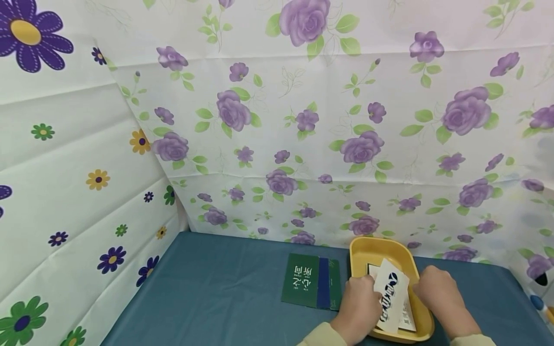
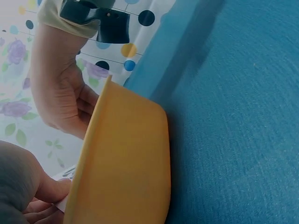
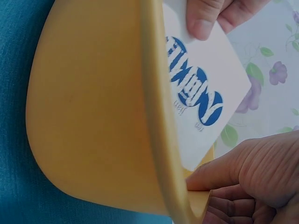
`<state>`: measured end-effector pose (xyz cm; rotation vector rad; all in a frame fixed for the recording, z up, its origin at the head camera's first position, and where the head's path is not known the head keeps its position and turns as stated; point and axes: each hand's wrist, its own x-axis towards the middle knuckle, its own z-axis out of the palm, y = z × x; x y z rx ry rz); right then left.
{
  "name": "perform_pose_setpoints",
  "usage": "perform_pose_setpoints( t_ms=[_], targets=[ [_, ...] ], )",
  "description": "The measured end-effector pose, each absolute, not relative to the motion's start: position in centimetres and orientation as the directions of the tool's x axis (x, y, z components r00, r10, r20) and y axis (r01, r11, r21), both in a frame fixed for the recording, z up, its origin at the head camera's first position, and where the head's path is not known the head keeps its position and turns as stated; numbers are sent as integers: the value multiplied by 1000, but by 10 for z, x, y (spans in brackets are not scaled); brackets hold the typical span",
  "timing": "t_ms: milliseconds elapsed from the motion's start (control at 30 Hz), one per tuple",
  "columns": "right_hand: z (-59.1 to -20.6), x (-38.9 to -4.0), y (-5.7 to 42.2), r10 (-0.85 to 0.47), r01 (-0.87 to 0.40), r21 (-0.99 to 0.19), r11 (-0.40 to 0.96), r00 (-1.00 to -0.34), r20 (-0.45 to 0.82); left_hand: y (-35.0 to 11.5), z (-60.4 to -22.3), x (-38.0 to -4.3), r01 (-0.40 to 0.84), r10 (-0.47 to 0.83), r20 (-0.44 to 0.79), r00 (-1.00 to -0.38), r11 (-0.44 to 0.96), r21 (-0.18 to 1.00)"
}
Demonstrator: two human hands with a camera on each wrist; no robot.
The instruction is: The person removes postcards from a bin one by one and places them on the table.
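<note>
A yellow plastic basin (image 1: 381, 249) stands on the table, near its back edge. My left hand (image 1: 358, 303) pinches a white card (image 1: 397, 294) with dark blue ovals and white lettering, tilted up over the basin. In the right wrist view, the left thumb (image 3: 203, 23) presses on the face of this card. Beneath it, another white card with a black border (image 1: 408, 319) lies in the basin, mostly covered. My right hand (image 1: 442, 294) grips the basin's right rim, with the thumb (image 3: 217, 172) on the inner side and the other fingers curled outside.
Left of the basin, a green card with white characters (image 1: 300, 279) lies flat beside a blue strip (image 1: 323, 283) and another green piece (image 1: 334, 283). The blue-green table (image 1: 225, 288) meets a flowered white sheet (image 1: 259, 202) behind and another at left.
</note>
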<state>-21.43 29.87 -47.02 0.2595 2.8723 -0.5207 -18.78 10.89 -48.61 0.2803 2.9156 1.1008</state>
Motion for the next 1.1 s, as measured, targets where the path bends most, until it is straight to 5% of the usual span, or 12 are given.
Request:
perform_pose_setpoints(
  t_ms=[500, 1100],
  targets=[
    [-469, -213, 299, 120, 199, -346, 917, -964, -235, 92, -475, -187, 143, 129, 88, -988, 527, 838],
    [-466, -213, 297, 126, 206, -350, 914, -963, -239, 80, -467, -193, 225, 106, 199, -974, 465, 856]
  ],
)
